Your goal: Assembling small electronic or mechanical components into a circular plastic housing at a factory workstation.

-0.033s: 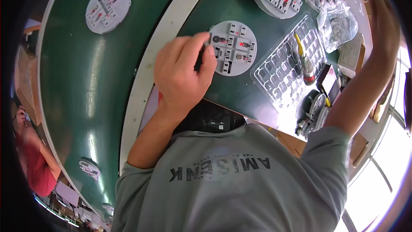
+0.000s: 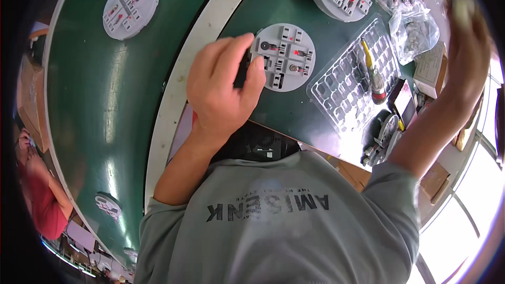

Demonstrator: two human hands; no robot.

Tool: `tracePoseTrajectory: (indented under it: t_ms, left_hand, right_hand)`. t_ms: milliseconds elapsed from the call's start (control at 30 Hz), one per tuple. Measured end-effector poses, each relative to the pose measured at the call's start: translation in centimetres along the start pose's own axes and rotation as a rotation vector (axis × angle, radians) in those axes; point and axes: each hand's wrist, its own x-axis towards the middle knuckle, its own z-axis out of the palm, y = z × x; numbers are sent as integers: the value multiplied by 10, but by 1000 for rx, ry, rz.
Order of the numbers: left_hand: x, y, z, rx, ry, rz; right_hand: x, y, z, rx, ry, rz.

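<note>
The left hand (image 2: 221, 85), its grip partly open with thumb and forefinger parted, meets the round grey plastic disc (image 2: 286, 58) at nine o'clock, perhaps steadying it on the green surface (image 2: 281, 109); firm hold, cannot tell. The blurred right hand (image 2: 466, 31), toward two o'clock, grip unreadable, has drawn nearer the body.

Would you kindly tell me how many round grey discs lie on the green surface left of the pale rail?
3: the top disc, the lower disc, and the bottommost disc by the grey shirt, which may hide more.
</note>
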Motion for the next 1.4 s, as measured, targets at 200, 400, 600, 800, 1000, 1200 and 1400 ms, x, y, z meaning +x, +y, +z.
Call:
tracePoseTrajectory:
  t_ms: [200,400,600,800,1000,1200,1400]
  left_hand:
    - [4,47,-51,-535,-299,-353]
    - [-16,67,-72,-665,-633,-753]
    - [-20,64,-66,-759,-585,-795]
    - [-6,61,-69,-783,-748,-936]
    - [6,61,-66,-545,-844,-837]
    - [5,62,-73,-202,-784,-609]
    - [17,38,-49,-269,-376,-90]
  right_hand:
    - [-229,-60,46,815,-473,343]
    - [-249,-73,47,623,-660,185]
    - [-247,-70,38,559,-784,247]
    - [-256,-52,49,696,-733,245]
    - [-240,-50,47,530,-846,87]
    - [-228,-67,65,247,-821,-254]
    - [-209,-52,57,36,-451,-126]
